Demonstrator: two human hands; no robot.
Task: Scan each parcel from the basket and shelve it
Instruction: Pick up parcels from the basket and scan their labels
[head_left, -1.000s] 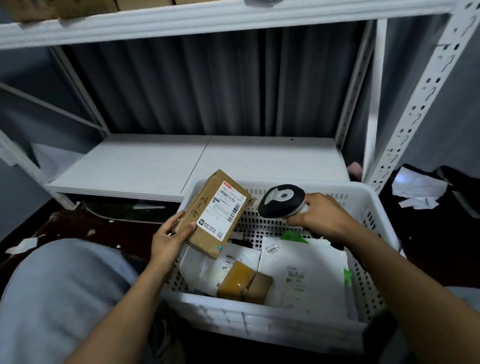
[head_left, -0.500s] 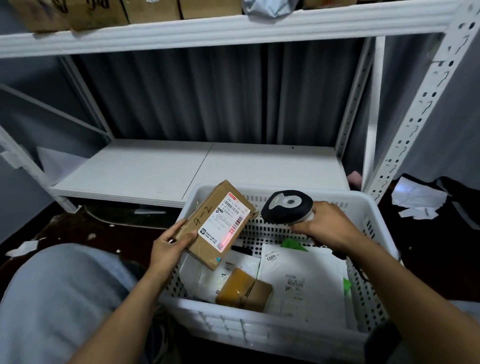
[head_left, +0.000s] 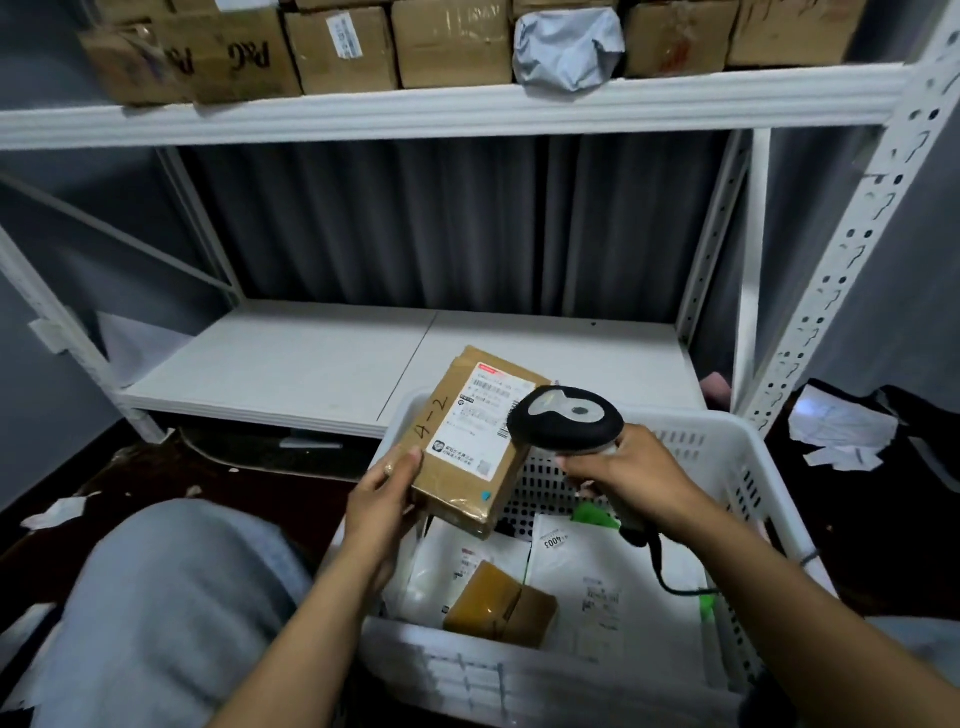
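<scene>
My left hand grips a brown cardboard parcel by its lower left corner, tilted, with its white label and the handwritten "A-2" facing up. My right hand holds a black and grey barcode scanner by its handle; the scanner's head sits over the right edge of the label. Both are above the white perforated basket. In the basket lie white mailer bags and a small brown taped parcel.
A white lower shelf board lies behind the basket. The upper shelf carries several cardboard boxes and a grey bag. A perforated white upright stands at right. My grey-clad knee is at lower left. Paper scraps litter the dark floor.
The view tilted up, showing the upper shelf's boxes. The scanner moved left onto the parcel's label edge; the red scan line seen half a second ago is gone.
</scene>
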